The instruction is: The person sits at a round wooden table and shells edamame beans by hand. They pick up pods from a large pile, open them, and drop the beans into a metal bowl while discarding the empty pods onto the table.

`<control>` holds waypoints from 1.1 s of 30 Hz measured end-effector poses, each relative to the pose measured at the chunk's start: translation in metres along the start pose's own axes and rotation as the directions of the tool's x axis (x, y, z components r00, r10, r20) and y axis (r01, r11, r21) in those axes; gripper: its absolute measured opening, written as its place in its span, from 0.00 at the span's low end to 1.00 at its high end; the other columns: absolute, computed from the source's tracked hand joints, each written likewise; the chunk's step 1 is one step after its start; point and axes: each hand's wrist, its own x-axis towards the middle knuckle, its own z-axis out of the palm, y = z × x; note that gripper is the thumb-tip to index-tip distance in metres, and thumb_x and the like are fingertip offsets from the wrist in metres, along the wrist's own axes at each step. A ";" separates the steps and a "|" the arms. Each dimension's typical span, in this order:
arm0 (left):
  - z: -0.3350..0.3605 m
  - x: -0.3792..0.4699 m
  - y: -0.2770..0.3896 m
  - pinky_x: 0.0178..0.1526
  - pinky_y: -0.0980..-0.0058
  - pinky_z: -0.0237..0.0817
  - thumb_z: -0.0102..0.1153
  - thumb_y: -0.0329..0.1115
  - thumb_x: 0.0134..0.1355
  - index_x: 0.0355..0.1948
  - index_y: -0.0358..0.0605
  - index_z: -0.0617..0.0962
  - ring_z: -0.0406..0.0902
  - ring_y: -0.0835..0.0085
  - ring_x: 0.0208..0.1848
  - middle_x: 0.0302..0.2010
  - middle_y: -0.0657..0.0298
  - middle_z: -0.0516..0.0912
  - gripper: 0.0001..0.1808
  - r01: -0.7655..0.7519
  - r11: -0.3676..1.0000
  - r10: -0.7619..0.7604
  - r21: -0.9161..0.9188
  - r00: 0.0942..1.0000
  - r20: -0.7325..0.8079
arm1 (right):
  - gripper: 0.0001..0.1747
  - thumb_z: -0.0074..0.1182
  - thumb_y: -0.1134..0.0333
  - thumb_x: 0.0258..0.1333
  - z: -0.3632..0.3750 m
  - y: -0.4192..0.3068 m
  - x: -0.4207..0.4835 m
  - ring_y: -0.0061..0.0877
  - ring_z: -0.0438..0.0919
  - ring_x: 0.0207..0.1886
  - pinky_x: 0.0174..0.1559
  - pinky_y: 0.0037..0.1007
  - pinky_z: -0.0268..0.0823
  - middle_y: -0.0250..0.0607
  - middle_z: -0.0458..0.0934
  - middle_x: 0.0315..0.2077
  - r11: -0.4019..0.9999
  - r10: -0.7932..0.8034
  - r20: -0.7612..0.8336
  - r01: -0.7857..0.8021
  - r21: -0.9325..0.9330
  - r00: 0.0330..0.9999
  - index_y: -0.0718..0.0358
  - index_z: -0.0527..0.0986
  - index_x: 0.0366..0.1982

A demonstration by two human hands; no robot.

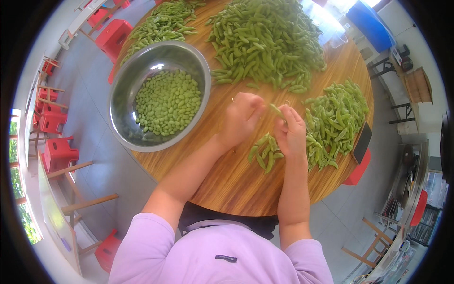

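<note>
Between the fingertips of my right hand [291,133] is a green soybean pod [276,110], its free end pointing up and left. My left hand [242,119], a ring on one finger, is curled just left of that pod; whether anything is inside it is hidden. A steel bowl [122,136] to the left contains many shelled green beans [168,103]. Beneath my right wrist lies a small group of pods [264,152]. Beyond my hands rises a large heap of pods [262,39], and a smaller pile [335,122] lies to the right.
The round wooden table [230,184] also carries more pods [163,25] at the far left. A dark phone-like slab [362,143] rests at its right edge. A clear plastic cup [338,39] stands at the back right. Red stools [112,39] are on the floor to the left.
</note>
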 end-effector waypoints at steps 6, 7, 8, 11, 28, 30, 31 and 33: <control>-0.004 0.001 -0.017 0.26 0.87 0.55 0.52 0.35 0.63 0.34 0.44 0.74 0.65 0.87 0.26 0.24 0.72 0.72 0.06 0.628 0.670 -0.396 -0.395 0.753 0.525 | 0.08 0.51 0.66 0.61 0.003 0.003 -0.001 0.07 0.58 0.18 0.19 0.12 0.48 0.26 0.70 0.21 1.000 -0.012 0.049 0.011 0.022 0.999 0.63 0.73 0.33; -0.004 0.001 -0.017 0.25 0.88 0.52 0.51 0.36 0.64 0.34 0.45 0.74 0.64 0.88 0.26 0.24 0.72 0.71 0.06 0.673 0.590 -0.365 -0.446 0.715 0.596 | 0.08 0.52 0.66 0.60 0.003 0.004 -0.001 0.07 0.58 0.18 0.19 0.12 0.48 0.26 0.70 0.21 1.000 -0.007 0.032 0.007 -0.010 0.999 0.63 0.73 0.33; -0.005 0.002 -0.016 0.24 0.89 0.51 0.51 0.36 0.64 0.34 0.45 0.74 0.63 0.88 0.25 0.23 0.72 0.71 0.06 0.692 0.557 -0.354 -0.460 0.699 0.622 | 0.08 0.52 0.66 0.60 0.004 0.006 -0.001 0.07 0.58 0.18 0.19 0.12 0.48 0.26 0.70 0.21 0.999 -0.003 0.015 0.003 -0.042 1.000 0.63 0.73 0.33; -0.010 0.003 -0.011 0.22 0.89 0.48 0.50 0.36 0.64 0.34 0.46 0.73 0.61 0.89 0.23 0.23 0.72 0.70 0.07 0.709 0.520 -0.322 -0.477 0.680 0.659 | 0.08 0.53 0.65 0.60 0.005 0.009 0.000 0.07 0.59 0.19 0.19 0.12 0.48 0.26 0.71 0.21 0.995 -0.009 0.019 0.010 -0.101 1.000 0.63 0.73 0.32; -0.010 0.001 -0.009 0.22 0.87 0.48 0.47 0.37 0.64 0.34 0.43 0.75 0.60 0.88 0.21 0.22 0.72 0.70 0.09 0.688 0.583 -0.357 -0.432 0.694 0.625 | 0.07 0.54 0.67 0.59 0.012 0.008 -0.004 0.07 0.63 0.19 0.19 0.12 0.52 0.26 0.72 0.20 0.890 -0.163 -0.027 0.135 -0.436 0.986 0.63 0.72 0.30; -0.008 -0.001 -0.014 0.23 0.87 0.49 0.47 0.35 0.63 0.32 0.43 0.75 0.60 0.88 0.21 0.22 0.72 0.70 0.08 0.616 0.662 -0.326 -0.427 0.750 0.576 | 0.07 0.53 0.67 0.59 0.015 0.006 -0.006 0.07 0.63 0.19 0.20 0.12 0.52 0.26 0.71 0.19 0.855 -0.170 -0.008 0.143 -0.499 0.985 0.63 0.72 0.30; -0.008 -0.001 -0.017 0.23 0.86 0.49 0.47 0.35 0.63 0.31 0.43 0.75 0.60 0.88 0.21 0.22 0.73 0.70 0.08 0.576 0.700 -0.307 -0.421 0.776 0.551 | 0.07 0.53 0.67 0.60 0.017 0.007 -0.007 0.07 0.63 0.19 0.20 0.12 0.52 0.26 0.71 0.19 0.852 -0.166 0.006 0.147 -0.503 0.986 0.63 0.72 0.30; -0.008 -0.002 -0.017 0.24 0.86 0.50 0.47 0.33 0.61 0.29 0.43 0.74 0.60 0.87 0.21 0.21 0.73 0.69 0.07 0.550 0.720 -0.304 -0.423 0.798 0.520 | 0.06 0.51 0.67 0.61 0.021 0.008 -0.010 0.07 0.63 0.19 0.20 0.12 0.51 0.26 0.71 0.19 0.846 -0.158 0.035 0.154 -0.510 0.987 0.63 0.72 0.31</control>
